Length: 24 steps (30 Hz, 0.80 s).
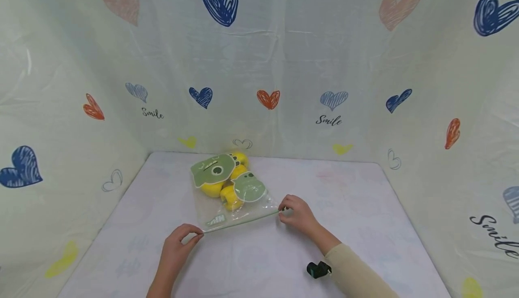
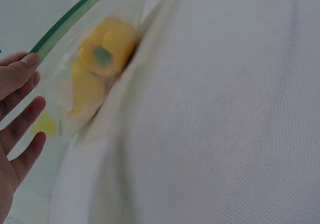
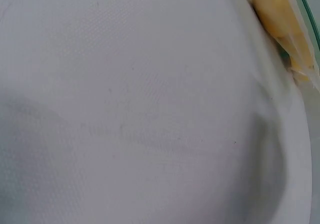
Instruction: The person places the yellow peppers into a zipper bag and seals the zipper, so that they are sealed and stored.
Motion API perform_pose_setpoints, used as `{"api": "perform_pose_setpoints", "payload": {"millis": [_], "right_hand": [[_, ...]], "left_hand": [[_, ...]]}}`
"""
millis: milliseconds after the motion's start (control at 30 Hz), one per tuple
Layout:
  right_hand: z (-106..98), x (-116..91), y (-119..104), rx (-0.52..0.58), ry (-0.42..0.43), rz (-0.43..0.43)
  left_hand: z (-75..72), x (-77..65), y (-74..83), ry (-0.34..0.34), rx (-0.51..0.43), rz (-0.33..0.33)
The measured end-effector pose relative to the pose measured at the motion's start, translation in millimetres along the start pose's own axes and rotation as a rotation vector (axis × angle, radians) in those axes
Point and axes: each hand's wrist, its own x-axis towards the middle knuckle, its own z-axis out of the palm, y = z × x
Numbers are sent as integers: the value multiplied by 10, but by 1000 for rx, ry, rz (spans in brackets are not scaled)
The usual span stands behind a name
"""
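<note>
A clear zip bag (image 1: 245, 217) with green cartoon-face prints and a green top strip lies on the table, its opening edge toward me. Inside it are several yellow, lobed pieces (image 1: 231, 198) that look like bell peppers; one shows a green stem patch in the left wrist view. My left hand (image 1: 178, 244) pinches the left end of the green strip between thumb and fingertips, its other fingers spread in the left wrist view. At the right end of that strip, my right hand (image 1: 298, 214) pinches the edge. The right wrist view shows the bag's side but not the hand.
The white table (image 1: 357, 226) stretches out on both sides of the bag. A pale curtain (image 1: 292, 54) printed with hearts encloses the back and sides. Beside the right sleeve (image 1: 357, 271) sits a small black device (image 1: 319, 270).
</note>
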Motion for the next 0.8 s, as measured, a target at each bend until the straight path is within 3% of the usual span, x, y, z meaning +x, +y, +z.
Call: {"api": "perform_pose_setpoints", "payload": {"millis": [467, 800], "right_hand": [[-177, -40, 157, -19, 15, 207], [-136, -151, 100, 22, 8, 316]], "left_hand": [[263, 33, 214, -91, -114, 70], [418, 13, 305, -124, -132, 171]]}}
